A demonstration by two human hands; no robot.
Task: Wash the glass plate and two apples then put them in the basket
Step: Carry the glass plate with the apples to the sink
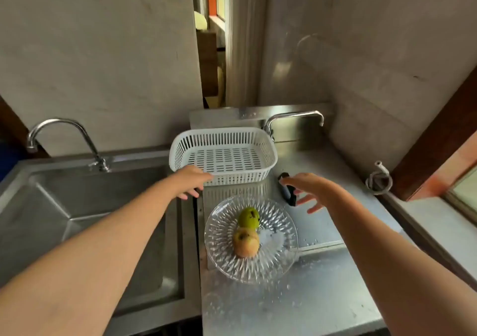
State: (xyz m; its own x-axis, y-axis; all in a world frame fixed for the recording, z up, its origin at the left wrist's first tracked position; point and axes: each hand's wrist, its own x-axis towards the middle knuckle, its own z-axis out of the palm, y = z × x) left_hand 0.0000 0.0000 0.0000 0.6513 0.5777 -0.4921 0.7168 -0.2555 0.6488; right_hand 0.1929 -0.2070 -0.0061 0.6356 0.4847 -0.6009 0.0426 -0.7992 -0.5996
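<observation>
A clear cut-glass plate (pixel 222 253) lies on the steel counter with two apples on it: a green apple (pixel 248 217) at the back and a yellowish apple (pixel 246 242) in front, touching each other. Behind the plate stands an empty white slotted basket (pixel 268 152). My left hand (pixel 192 182) hovers at the basket's front left corner, fingers relaxed and pointing down, holding nothing. My right hand (pixel 309 191) is spread open above the counter to the right of the plate, over a dark object.
A steel sink (pixel 77 206) with a curved faucet (pixel 64 134) lies to the left. A second faucet (pixel 296 116) stands behind the basket. A small dark object (pixel 286 188) lies by my right hand. A coiled hose (pixel 379 178) rests at the right.
</observation>
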